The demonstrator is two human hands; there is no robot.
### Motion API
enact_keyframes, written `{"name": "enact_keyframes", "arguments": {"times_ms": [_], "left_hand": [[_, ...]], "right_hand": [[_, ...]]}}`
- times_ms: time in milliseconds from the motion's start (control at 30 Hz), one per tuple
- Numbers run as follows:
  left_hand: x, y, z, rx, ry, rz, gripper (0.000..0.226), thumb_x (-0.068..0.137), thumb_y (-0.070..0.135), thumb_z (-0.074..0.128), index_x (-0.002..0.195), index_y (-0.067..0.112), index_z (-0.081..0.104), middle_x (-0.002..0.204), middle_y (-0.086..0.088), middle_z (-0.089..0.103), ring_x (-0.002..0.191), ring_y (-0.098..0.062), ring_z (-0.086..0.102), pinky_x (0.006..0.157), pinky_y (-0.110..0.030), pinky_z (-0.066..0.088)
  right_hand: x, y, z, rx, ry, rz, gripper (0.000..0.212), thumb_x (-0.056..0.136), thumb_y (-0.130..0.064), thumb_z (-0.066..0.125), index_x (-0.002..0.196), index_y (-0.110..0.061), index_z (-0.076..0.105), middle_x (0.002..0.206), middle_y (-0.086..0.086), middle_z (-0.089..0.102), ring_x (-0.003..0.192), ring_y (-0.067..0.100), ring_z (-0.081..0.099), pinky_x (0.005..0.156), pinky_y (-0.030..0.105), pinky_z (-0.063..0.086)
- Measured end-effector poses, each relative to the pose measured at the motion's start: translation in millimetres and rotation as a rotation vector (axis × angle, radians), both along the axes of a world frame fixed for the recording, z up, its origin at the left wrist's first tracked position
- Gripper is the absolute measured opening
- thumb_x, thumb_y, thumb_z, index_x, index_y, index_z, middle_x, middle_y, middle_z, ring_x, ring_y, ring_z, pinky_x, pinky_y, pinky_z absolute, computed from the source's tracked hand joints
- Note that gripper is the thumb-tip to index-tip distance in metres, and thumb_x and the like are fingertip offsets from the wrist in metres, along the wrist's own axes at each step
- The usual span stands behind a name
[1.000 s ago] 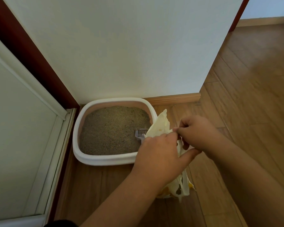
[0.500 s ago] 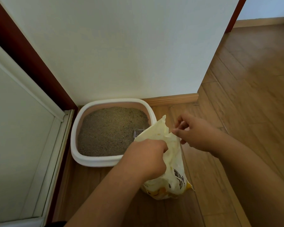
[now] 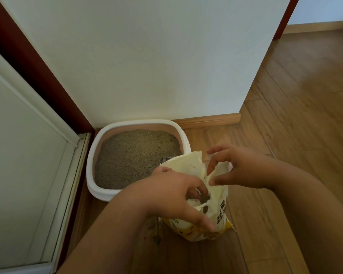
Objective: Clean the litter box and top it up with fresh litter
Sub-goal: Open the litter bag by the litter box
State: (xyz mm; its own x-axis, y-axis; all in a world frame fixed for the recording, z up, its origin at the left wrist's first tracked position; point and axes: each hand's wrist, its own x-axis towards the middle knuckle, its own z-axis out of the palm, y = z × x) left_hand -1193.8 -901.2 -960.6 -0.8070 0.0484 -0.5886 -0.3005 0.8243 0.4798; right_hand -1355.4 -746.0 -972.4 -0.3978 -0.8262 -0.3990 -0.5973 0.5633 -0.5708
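Wooden floor (image 3: 285,135) in a wall corner carries the litter box (image 3: 91,175), grey litter level inside, scoop (image 3: 165,159) at its 4 o'clock. Just beside, at 5 o'clock, both grips pull the litter bag (image 3: 218,220) open: left hand (image 3: 172,196) and right hand (image 3: 240,167) each pinching its mouth. Topping-up appears not yet begun.

Most of the small grey plastic scoop (image 3: 165,159) was hidden behind the pale yellow litter bag (image 3: 188,165); the bag's black printed lettering (image 3: 222,211) was too blurred to be read.
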Motion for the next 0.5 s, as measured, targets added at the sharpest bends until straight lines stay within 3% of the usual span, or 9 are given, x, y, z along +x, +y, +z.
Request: {"name": "enact_keyframes", "arguments": {"times_ms": [33,67,133,233,367,433,500], "left_hand": [[0.7,-1.8,-2.3,-0.042,0.044,-0.035,0.062,0.072,0.08,0.067,0.126,0.051,0.059,0.12,0.027,0.066,0.123,0.005,0.047,0.117,-0.035,0.009],[0.1,-2.5,-5.0,-0.098,0.109,-0.038,0.05,0.08,0.073,0.065,0.123,0.047,0.063,0.116,0.022,0.068,0.118,0.001,0.051,0.113,-0.032,0.016],[-4.9,-2.8,-10.2,-0.196,0.25,0.032,0.029,0.095,0.057,0.058,0.112,0.036,0.07,0.101,0.01,0.07,0.102,-0.011,0.06,0.091,-0.032,0.039],[-7.9,-5.0,-13.3,-0.314,0.319,0.093,0.022,0.102,0.047,0.051,0.109,0.034,0.067,0.099,0.008,0.068,0.095,-0.015,0.061,0.075,-0.033,0.047],[-4.1,-16.6,-23.1,-0.31,0.296,0.152,0.024,0.102,0.054,0.047,0.094,0.033,0.057,0.088,0.011,0.07,0.087,-0.012,0.064,0.082,-0.039,0.053],[-3.7,-18.4,-21.9,-0.28,0.262,0.163,0.03,0.095,0.065,0.051,0.109,0.039,0.055,0.092,0.013,0.066,0.093,-0.011,0.062,0.09,-0.04,0.051],[-3.5,-14.9,-17.8,-0.213,0.189,0.192,0.058,0.085,0.082,0.048,0.133,0.05,0.044,0.104,0.016,0.065,0.105,-0.011,0.062,0.106,-0.047,0.044]], "right_hand": [[-1.6,-0.8,-1.3,-0.003,0.027,-0.01,0.016,0.08,-0.041,0.08,0.094,-0.04,0.072,0.132,-0.027,0.047,0.115,0.001,0.046,0.09,0.019,0.04],[-3.0,-1.4,-2.2,-0.005,0.056,-0.027,0.015,0.081,-0.042,0.079,0.093,-0.039,0.071,0.129,-0.026,0.051,0.113,0.002,0.049,0.087,0.019,0.042],[-6.2,-2.8,-4.3,-0.013,0.11,-0.073,0.013,0.082,-0.045,0.078,0.091,-0.04,0.068,0.119,-0.023,0.058,0.106,0.003,0.055,0.086,0.025,0.048],[-8.1,-3.1,-4.7,-0.009,0.166,-0.129,0.014,0.087,-0.042,0.074,0.092,-0.04,0.061,0.102,-0.021,0.057,0.088,-0.002,0.053,0.07,0.022,0.044],[-10.0,-2.7,-6.4,-0.001,0.245,-0.18,0.017,0.094,-0.034,0.067,0.089,-0.028,0.052,0.092,-0.015,0.057,0.075,0.001,0.048,0.059,0.022,0.038],[-13.3,-1.7,-7.9,0.013,0.255,-0.219,0.018,0.094,-0.033,0.067,0.087,-0.025,0.053,0.093,-0.012,0.059,0.073,0.002,0.048,0.057,0.023,0.037],[-16.2,-0.8,-8.7,0.009,0.246,-0.274,0.018,0.094,-0.035,0.068,0.087,-0.025,0.054,0.1,-0.011,0.06,0.078,0.005,0.052,0.057,0.023,0.038]]}}
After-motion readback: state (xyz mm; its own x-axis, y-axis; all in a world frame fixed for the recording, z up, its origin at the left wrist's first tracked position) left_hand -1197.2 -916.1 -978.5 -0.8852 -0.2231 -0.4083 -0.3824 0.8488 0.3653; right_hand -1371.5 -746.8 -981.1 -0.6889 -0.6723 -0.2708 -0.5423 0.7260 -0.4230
